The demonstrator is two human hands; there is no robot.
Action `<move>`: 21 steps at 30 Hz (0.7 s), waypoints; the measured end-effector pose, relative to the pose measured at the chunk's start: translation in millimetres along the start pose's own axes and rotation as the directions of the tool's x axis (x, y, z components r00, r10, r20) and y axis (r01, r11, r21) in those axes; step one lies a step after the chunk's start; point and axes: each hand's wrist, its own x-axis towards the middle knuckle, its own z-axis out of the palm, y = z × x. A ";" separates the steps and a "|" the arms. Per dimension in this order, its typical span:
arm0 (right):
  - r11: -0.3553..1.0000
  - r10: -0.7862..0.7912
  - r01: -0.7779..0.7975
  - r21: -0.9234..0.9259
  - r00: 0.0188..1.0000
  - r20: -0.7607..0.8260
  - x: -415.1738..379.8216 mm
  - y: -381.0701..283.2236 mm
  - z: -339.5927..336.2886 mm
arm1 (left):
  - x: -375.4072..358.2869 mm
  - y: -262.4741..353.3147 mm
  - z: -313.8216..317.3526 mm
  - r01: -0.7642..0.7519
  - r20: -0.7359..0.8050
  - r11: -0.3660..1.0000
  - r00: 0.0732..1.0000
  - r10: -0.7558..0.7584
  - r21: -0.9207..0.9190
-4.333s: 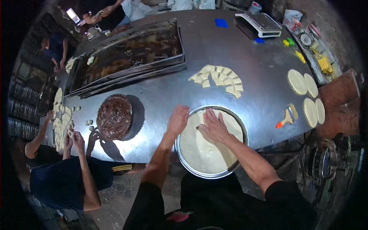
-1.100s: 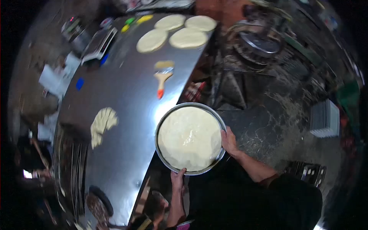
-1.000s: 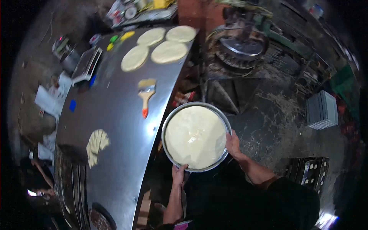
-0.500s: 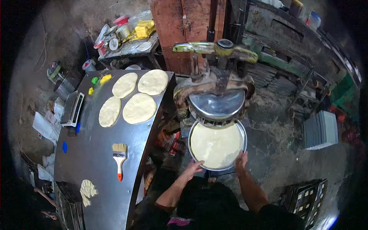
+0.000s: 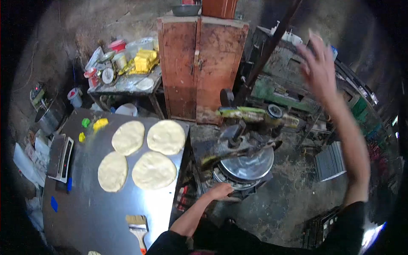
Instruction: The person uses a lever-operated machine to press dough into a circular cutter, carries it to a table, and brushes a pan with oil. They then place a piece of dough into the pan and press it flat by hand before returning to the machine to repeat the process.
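Down low, the left hand (image 5: 221,191) rests against the front edge of the dough press (image 5: 244,163), its fingers curled over the rim of something round at the machine's base; whether it is gripping or only touching cannot be told, since the fingers are partly hidden. The press looks heavy and worn: a shiny round metal plate sits just beyond the left hand, a ring of ribbed metal shows under that plate, and above it runs a dark cast arm with a grimy yellow-green bar (image 5: 255,114) across the top. High above and to the right, well apart from the press, the right hand (image 5: 318,63) is raised in the air with fingers spread wide, holding nothing; it is blurred.

To the left of the left hand stands a steel table (image 5: 85,199). On it, farther from the hand, lie four flat pale dough rounds (image 5: 154,171) in a loose square, close together. Nearer the person, beside the left forearm, lies a paintbrush (image 5: 138,227) with a light handle and orange tip. At the table's far left edge sits a weighing scale (image 5: 60,156). Beyond the press, between the two hands, stands a rust-red wooden cabinet (image 5: 199,63).
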 end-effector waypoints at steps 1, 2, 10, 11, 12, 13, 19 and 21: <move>0.918 -0.179 0.135 -0.372 0.980 -0.088 50.5 20.1 -6.1 | -34.5 43.0 -43.1 -0.147 -0.188 0.977 0.975 0.117 -0.153; 0.787 -0.147 0.125 -0.604 0.989 0.014 88.6 28.8 -8.6 | -66.0 85.7 -83.7 -0.311 -0.379 0.911 0.905 0.196 -0.271; 0.721 -0.108 0.404 -0.563 0.868 0.484 156.2 78.6 -3.0 | -56.7 166.5 -212.8 -0.181 -0.789 0.917 0.467 0.399 0.356; 0.767 -0.162 0.436 -0.471 0.842 0.515 141.2 80.4 -43.7 | -61.9 172.0 -213.6 -0.129 -0.780 0.946 0.539 0.318 0.296; 0.780 -0.031 0.450 -0.435 0.722 0.691 131.3 61.5 -101.0 | -65.7 181.5 -204.8 -0.064 -0.753 0.971 0.621 0.218 0.228; 0.798 0.093 0.454 -0.396 0.557 0.825 122.4 38.3 -156.8 | -62.5 203.0 -194.7 -0.288 -0.806 0.933 0.486 0.338 0.217; 0.898 0.263 -0.400 -0.183 0.155 0.952 -48.5 -17.4 -337.8 | -59.5 394.8 -122.1 -0.742 0.008 -0.007 -0.003 1.000 0.671; 0.611 0.136 -0.791 -0.021 0.078 0.988 -157.4 -47.4 -359.4 | -52.1 405.7 -39.4 -0.873 0.417 0.073 0.302 0.857 0.482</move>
